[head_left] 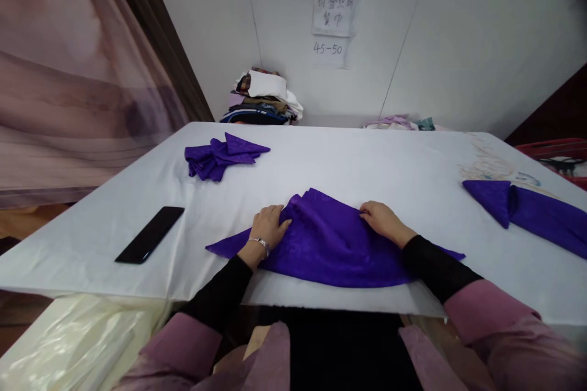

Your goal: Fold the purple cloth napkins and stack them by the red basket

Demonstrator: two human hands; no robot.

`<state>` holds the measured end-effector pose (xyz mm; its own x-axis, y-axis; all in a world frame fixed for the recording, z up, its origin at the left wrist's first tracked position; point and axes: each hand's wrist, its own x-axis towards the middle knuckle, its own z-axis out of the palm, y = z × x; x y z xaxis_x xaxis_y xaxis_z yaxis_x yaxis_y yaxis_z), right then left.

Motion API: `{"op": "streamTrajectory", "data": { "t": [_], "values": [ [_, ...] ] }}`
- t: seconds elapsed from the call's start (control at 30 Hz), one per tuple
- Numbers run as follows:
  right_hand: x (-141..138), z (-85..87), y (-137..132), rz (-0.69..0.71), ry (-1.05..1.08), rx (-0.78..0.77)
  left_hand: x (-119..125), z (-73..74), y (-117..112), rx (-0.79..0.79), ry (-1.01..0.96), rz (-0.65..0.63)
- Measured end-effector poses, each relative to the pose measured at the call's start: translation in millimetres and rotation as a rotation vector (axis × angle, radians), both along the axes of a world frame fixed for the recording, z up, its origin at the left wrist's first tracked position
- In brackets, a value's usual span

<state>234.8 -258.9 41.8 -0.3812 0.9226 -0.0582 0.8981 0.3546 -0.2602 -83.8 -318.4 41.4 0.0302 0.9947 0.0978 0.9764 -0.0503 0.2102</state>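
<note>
A purple cloth napkin [330, 238] lies in front of me, doubled over into a rough triangle. Its peak points away from me, and the middle is rumpled. My left hand [269, 226], with a bracelet at the wrist, grips the napkin's left slope near a raised fold. On the opposite slope, the fingers of my right hand [380, 219] are closed on the edge. Both forearms cover parts of the lower corners. A bunched, pleated purple napkin [220, 156] rests farther back to the left. At the far right lies another folded purple napkin [545, 214] with a pointed end.
A black phone [150, 235] lies left on the white-covered table [348, 159]. Behind the table's far edge are a stack of folded cloths [263, 98] and a smaller pile [394, 123]. Paper signs [334, 18] hang on the wall. Clear plastic [77, 342] sits at lower left.
</note>
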Motion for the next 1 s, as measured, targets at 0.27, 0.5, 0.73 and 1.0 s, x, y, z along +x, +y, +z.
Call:
{"op": "streamTrajectory", "data": {
  "t": [0.27,0.5,0.73,1.0],
  "values": [
    [49.2,23.4,19.4,-0.21,0.179,0.299,4.6,-0.4,18.0,-0.029,0.009,-0.034],
    [77.7,31.8,-0.1,-0.372,0.899,-0.031,7.0,-0.1,21.3,-0.036,-0.076,-0.067],
    [79.6,39.8,-45.2,-0.432,0.906,-0.322,0.9,-3.3,18.4,0.091,-0.335,-0.14],
    [83.3,38.6,-59.7,-0.185,0.76,-0.636,-3.9,13.5,17.4,-0.039,-0.539,-0.093]
  ]
}}
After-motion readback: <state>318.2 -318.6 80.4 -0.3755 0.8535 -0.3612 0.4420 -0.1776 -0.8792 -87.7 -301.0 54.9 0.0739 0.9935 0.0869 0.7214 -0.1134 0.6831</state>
